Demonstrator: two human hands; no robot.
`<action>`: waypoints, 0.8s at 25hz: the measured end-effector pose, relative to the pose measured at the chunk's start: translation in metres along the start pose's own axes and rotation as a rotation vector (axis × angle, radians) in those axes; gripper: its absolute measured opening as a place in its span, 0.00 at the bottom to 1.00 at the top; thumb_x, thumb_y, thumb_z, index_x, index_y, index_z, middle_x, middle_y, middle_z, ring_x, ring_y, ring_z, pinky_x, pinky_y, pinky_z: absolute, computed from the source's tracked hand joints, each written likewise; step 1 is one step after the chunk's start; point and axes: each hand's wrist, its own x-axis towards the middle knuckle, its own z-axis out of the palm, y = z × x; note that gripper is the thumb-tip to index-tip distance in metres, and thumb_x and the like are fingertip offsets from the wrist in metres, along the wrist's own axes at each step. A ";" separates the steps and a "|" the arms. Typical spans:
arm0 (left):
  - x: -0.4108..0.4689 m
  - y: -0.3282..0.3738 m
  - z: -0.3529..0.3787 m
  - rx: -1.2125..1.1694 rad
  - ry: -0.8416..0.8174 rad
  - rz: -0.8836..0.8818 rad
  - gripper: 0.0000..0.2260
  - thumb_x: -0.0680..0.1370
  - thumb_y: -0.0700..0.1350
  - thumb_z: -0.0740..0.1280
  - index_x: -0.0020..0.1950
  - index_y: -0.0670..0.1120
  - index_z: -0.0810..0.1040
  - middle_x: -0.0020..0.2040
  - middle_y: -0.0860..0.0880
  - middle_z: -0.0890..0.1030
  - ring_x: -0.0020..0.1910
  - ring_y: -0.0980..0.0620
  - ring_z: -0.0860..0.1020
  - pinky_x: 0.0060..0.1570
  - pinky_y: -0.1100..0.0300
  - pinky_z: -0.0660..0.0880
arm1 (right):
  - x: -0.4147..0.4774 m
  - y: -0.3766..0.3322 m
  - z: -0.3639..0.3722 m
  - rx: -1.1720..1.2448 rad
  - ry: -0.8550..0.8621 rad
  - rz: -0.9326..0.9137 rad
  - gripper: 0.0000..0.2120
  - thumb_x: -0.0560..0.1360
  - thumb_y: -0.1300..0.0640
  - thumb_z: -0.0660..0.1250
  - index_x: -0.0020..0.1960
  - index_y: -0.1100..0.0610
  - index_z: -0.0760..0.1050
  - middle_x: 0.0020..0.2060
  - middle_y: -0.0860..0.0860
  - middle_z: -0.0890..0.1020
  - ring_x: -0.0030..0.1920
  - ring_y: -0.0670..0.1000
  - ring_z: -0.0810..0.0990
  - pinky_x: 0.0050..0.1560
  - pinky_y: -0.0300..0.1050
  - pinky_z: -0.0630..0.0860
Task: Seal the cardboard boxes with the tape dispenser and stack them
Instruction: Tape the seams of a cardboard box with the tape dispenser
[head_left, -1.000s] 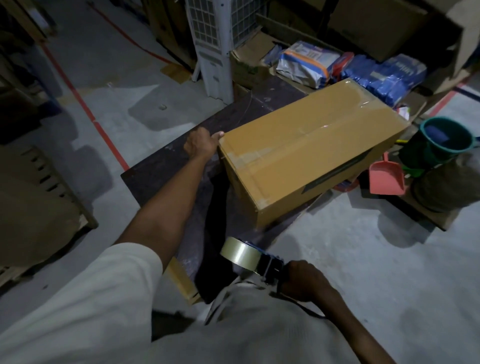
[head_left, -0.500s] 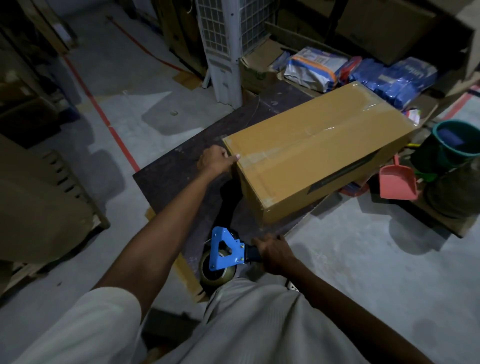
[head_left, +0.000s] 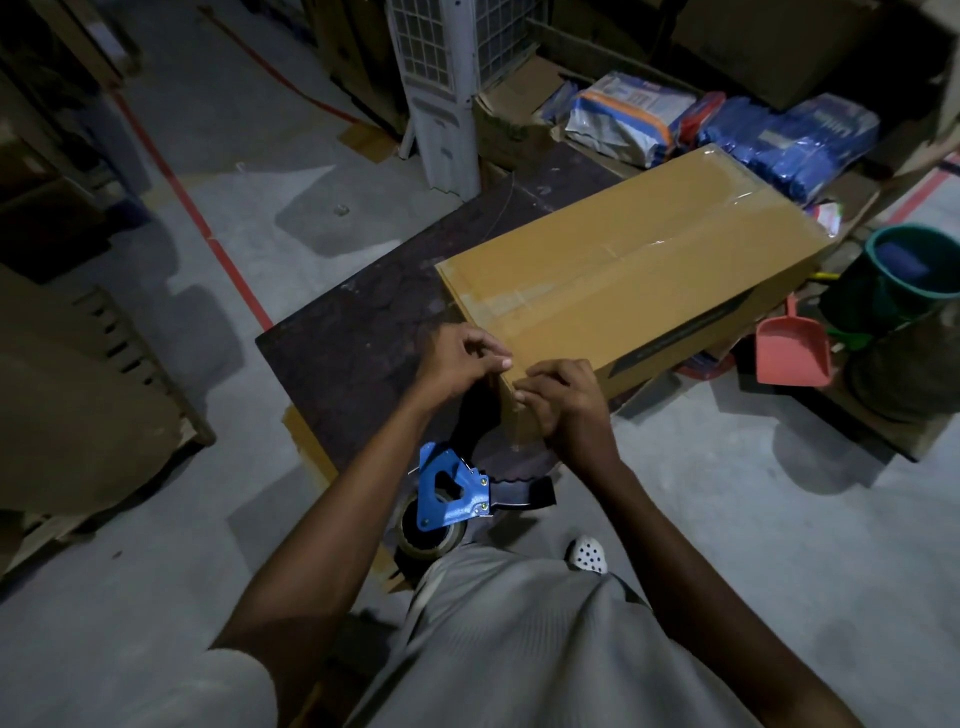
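A long brown cardboard box (head_left: 649, 270) lies on a low dark table (head_left: 363, 322), with clear tape running along its top seam. Both my hands meet at the box's near end. My left hand (head_left: 460, 358) pinches at the near top edge where the tape strip ends. My right hand (head_left: 566, 405) has its fingers curled against the same edge and the end face below it. The blue tape dispenser (head_left: 457, 493) with its black handle lies on the table's near edge, and neither hand touches it.
A white air cooler (head_left: 441, 93) stands behind the table, with bags (head_left: 628, 117) and blue packs (head_left: 789, 140) beside it. At the right are a teal bucket (head_left: 914, 260) and a pink dustpan (head_left: 792, 348). A wooden pallet (head_left: 104, 364) lies at the left.
My right hand put the tape dispenser down on the table and rose to the box's near end. My left hand slid from the box's left corner to that same edge.
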 end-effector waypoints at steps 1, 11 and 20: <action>-0.007 -0.001 0.004 0.015 -0.018 0.063 0.05 0.71 0.41 0.80 0.46 0.48 0.89 0.40 0.52 0.83 0.37 0.60 0.79 0.37 0.63 0.74 | 0.002 0.005 0.003 0.012 -0.011 -0.003 0.03 0.74 0.59 0.77 0.48 0.56 0.87 0.48 0.54 0.83 0.49 0.57 0.77 0.51 0.41 0.72; -0.065 -0.023 0.060 -0.139 0.412 0.187 0.07 0.74 0.34 0.75 0.50 0.43 0.88 0.50 0.50 0.85 0.51 0.58 0.82 0.54 0.60 0.79 | -0.009 0.014 0.000 0.085 -0.056 -0.026 0.11 0.73 0.48 0.76 0.47 0.55 0.87 0.51 0.50 0.85 0.51 0.54 0.76 0.51 0.38 0.70; -0.037 0.002 0.092 -0.272 0.334 -0.069 0.24 0.87 0.49 0.56 0.83 0.51 0.55 0.83 0.54 0.53 0.80 0.58 0.54 0.73 0.66 0.59 | 0.009 0.012 0.000 0.055 -0.178 0.044 0.20 0.68 0.51 0.78 0.59 0.54 0.84 0.48 0.51 0.82 0.48 0.53 0.77 0.49 0.40 0.62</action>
